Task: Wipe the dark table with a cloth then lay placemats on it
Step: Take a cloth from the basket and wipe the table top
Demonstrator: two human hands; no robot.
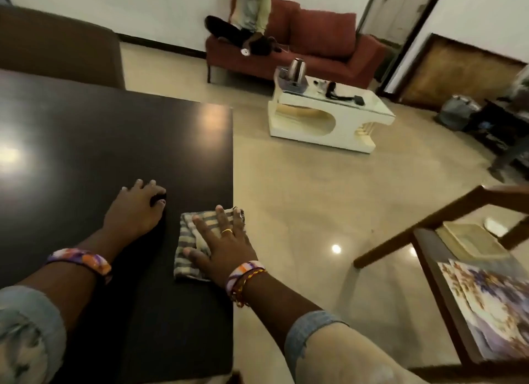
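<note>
I'm mid-wipe — my right hand (221,242) pressed flat, fingers straight, on the checked cloth (197,246) beneath them near the dark table (114,131) edge, my left hand (137,209) relaxed, steadying beside it — next a sweep across, then fetching the placemats (486,303).

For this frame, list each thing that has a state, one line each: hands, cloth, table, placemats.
Right hand: flat, fingers straight, pressing the cloth.
Left hand: resting on the table, fingers spread, holding nothing.
Cloth: folded, flat on the table near its right edge.
Dark table: bare of placemats, glossy with light reflections.
Placemats: stacked on the chair to the right, not yet laid.
</note>
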